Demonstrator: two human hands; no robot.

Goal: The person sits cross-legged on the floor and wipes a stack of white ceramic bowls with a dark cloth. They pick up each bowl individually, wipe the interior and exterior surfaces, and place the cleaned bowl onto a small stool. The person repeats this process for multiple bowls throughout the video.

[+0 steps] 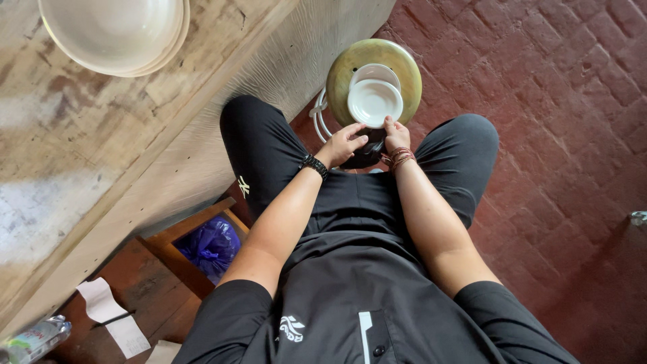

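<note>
Both hands, left hand [344, 143] and right hand [396, 135], have fingers curled round a dark rounded object [364, 154] just below the shallow white ceramic bowl [375, 101] on a round olive-green stool [404, 64], so steady grip matters most here, I reckon.

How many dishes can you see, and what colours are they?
White plates on the stool: 2, a small round one the hands touch, over another.
Cream bowls on the table: 2, stacked.
Total: 4 dishes.
</note>
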